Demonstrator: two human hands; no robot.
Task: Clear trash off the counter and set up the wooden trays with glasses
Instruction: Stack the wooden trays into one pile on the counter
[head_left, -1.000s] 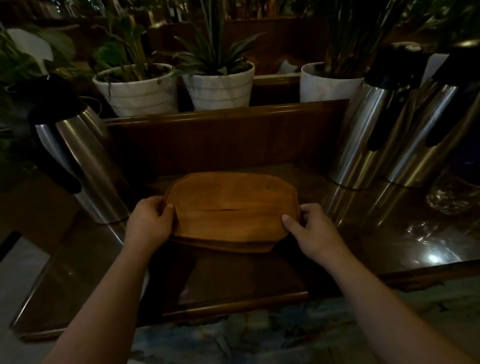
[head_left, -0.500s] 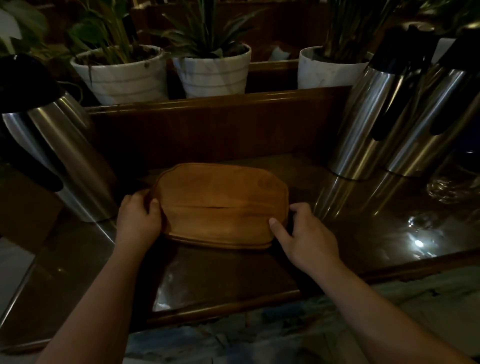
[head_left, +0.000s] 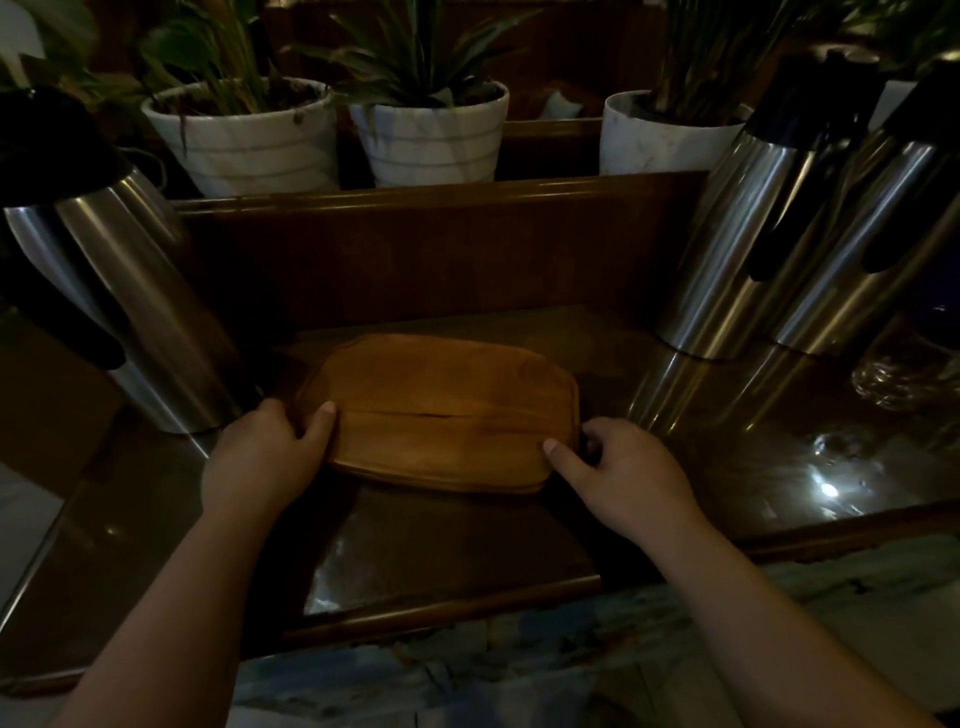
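Note:
A stack of oval wooden trays (head_left: 441, 410) lies upside down on the dark glossy counter (head_left: 441, 540), in the middle. My left hand (head_left: 265, 457) grips the stack's left end, thumb on top. My right hand (head_left: 618, 467) holds the right end, thumb on top and fingers curled round the edge. A clear glass (head_left: 904, 379) stands at the far right of the counter, dim and partly cut off.
A steel thermos jug (head_left: 130, 312) with a black top stands left of the trays. Two more jugs (head_left: 769, 239) stand at the right. White plant pots (head_left: 249, 135) line the raised wooden ledge (head_left: 441, 192) behind. A marbled surface (head_left: 519, 675) runs along the near edge.
Both hands have stayed on the tray stack's ends, and the stack has turned slightly, its right end now nearer to me. My right fingers have curled more round the edge.

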